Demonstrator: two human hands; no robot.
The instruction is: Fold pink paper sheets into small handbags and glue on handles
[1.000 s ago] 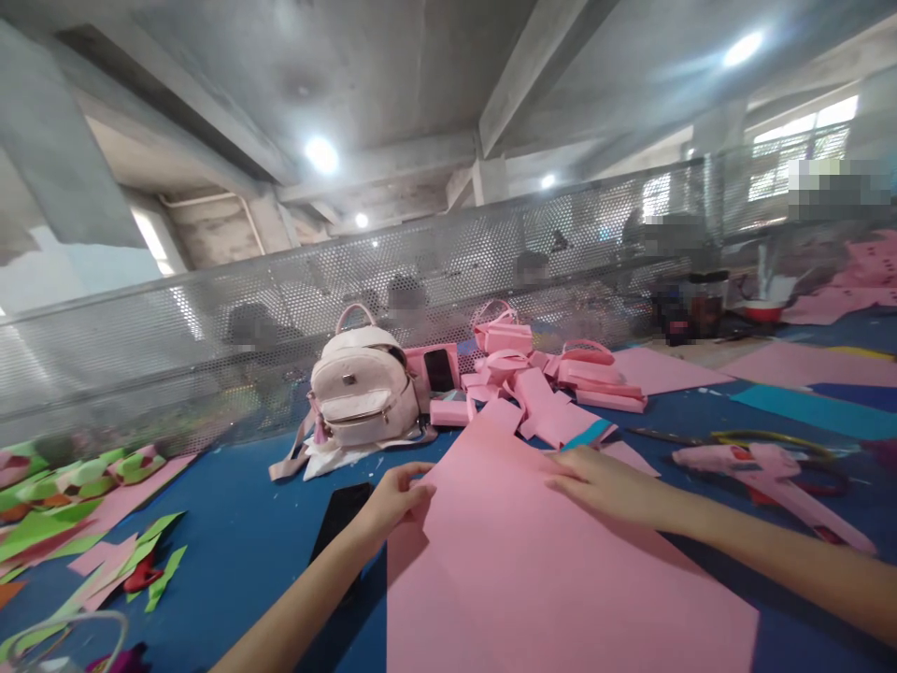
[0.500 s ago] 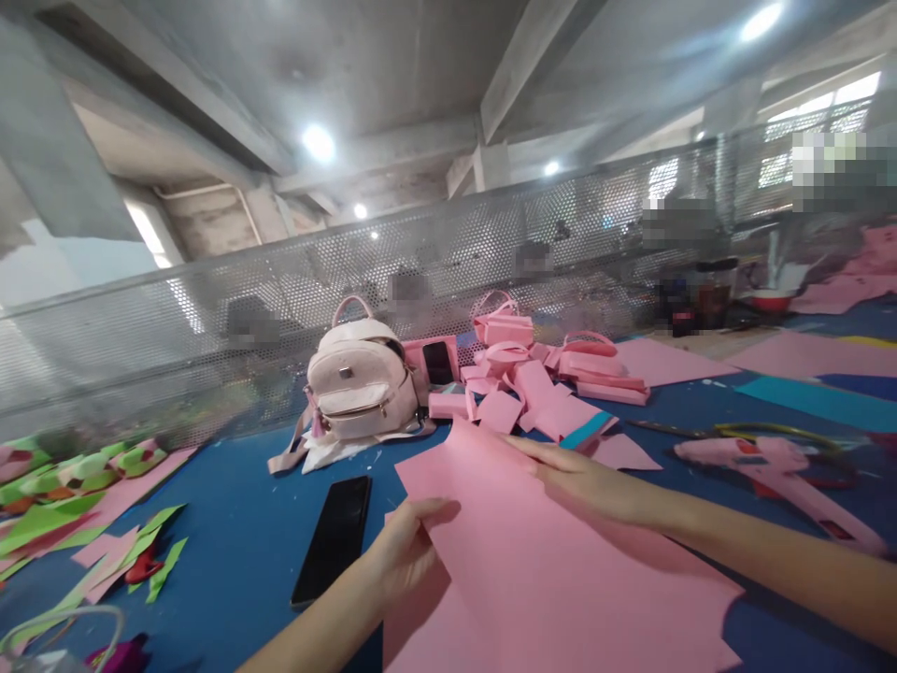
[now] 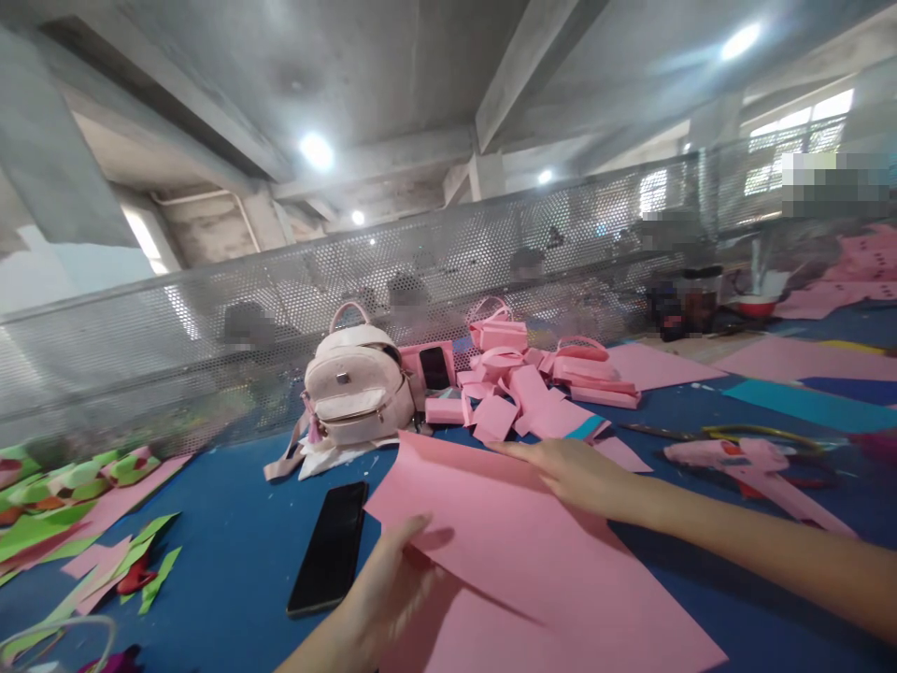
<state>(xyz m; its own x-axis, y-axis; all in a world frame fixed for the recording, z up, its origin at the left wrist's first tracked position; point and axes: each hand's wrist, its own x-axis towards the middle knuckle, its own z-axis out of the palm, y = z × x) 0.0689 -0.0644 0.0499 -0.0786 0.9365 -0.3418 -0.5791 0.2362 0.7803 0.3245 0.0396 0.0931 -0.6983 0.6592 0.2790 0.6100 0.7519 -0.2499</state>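
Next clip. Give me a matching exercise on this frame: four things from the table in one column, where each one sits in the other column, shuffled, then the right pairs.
1. black phone
2. pale pink backpack
3. pink glue gun
4. large pink sheet

A. upright in front of the mesh screen
B. gripped by the left hand, with the right hand flat on it
C. flat on the blue table, left of the sheet
D. lying to the right of the right hand

Pairs: 1-C, 2-A, 3-D, 4-B
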